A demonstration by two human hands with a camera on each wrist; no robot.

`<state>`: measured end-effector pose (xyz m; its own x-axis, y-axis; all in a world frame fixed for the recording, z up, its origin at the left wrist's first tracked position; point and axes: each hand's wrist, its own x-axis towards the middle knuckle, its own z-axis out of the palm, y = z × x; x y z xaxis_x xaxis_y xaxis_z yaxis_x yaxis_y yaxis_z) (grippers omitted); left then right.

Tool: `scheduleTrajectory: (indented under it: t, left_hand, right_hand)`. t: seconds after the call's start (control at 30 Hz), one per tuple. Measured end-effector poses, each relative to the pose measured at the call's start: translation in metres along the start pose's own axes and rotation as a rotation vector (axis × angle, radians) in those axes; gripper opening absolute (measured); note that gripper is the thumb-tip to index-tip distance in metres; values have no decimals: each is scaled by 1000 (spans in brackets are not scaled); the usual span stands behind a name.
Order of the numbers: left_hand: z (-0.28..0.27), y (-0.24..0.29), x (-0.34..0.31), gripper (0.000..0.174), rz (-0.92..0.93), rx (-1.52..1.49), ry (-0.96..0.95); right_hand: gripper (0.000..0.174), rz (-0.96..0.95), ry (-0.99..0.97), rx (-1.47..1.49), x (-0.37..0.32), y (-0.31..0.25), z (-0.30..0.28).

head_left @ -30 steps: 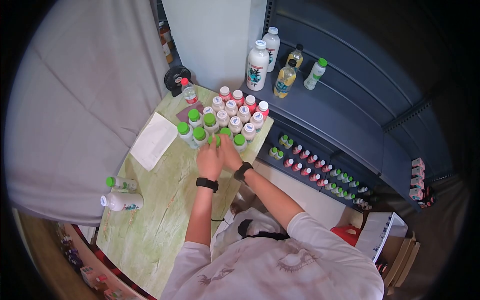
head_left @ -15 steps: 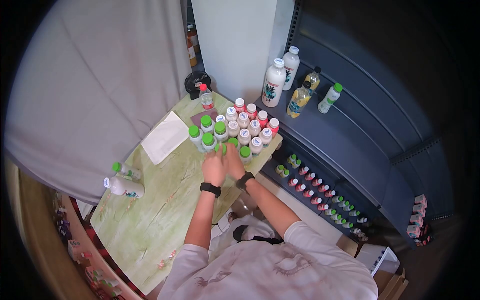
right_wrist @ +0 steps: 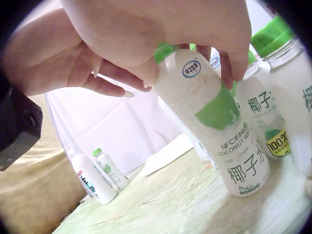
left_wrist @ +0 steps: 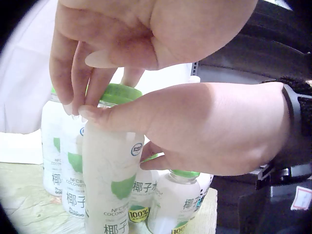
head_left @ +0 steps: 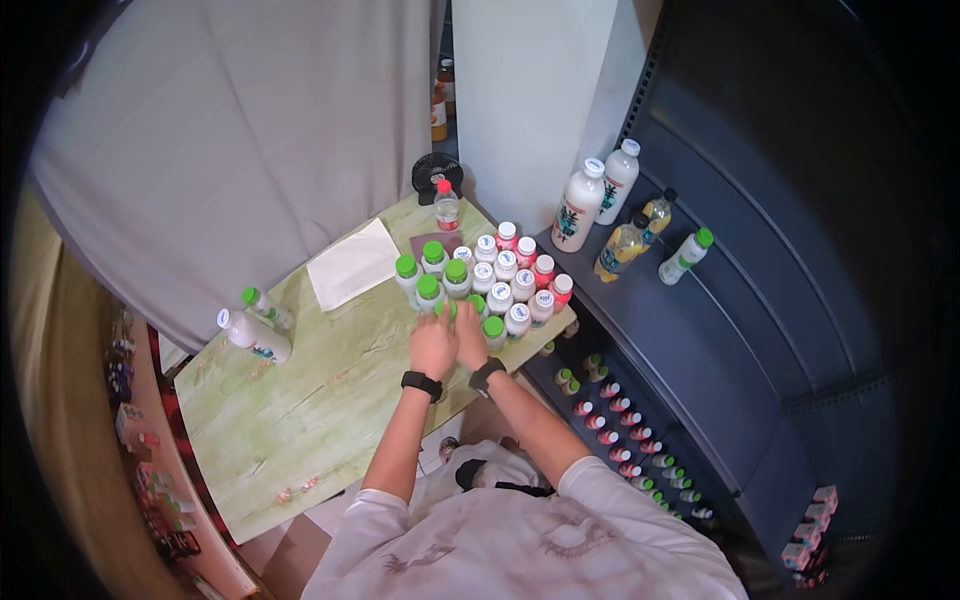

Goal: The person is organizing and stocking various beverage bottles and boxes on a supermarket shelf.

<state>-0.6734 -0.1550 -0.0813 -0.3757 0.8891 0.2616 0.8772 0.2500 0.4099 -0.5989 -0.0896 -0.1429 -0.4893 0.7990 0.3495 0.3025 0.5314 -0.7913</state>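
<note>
The right hand (head_left: 470,338) grips the neck of a white coconut-water bottle (right_wrist: 234,156) with a green cap, thumb on one side and fingers behind, as the left wrist view shows. This bottle stands upright on the table at the near edge of a group of green-capped bottles (head_left: 428,290). Beside the right hand, the left hand (head_left: 433,348) reaches over the same bottle. Its loosely bent fingers hang by the green cap (left_wrist: 119,93), with the thumb apart from it; whether the fingertips touch is unclear.
White-capped bottles (head_left: 500,297) stand behind and right, pink ones beyond. A paper (head_left: 352,265), red-capped bottle (head_left: 446,212) and black fan (head_left: 437,178) lie or stand farther back. Two bottles (head_left: 257,337) are at the table's left. Dark shelves (head_left: 660,340) with bottles rise at right.
The head view has turned, so the table and shelves appear shifted and rotated. Both hands stay at the same green-capped bottle, with little visible change in their hold.
</note>
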Motion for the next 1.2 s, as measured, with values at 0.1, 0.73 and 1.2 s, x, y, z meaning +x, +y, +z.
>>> scheduleTrajectory:
  t: [0.1, 0.73, 1.2]
  left_hand:
    - [0, 6, -2, 43, -23, 11, 15]
    - [7, 1, -4, 48, -6, 5, 38]
    - [12, -5, -12, 51, 80, -28, 149]
  right_hand:
    - [40, -18, -31, 23, 0, 5, -1]
    - [48, -65, 5, 58, -2, 9, 3]
    - [55, -98, 4, 32, -7, 4, -1]
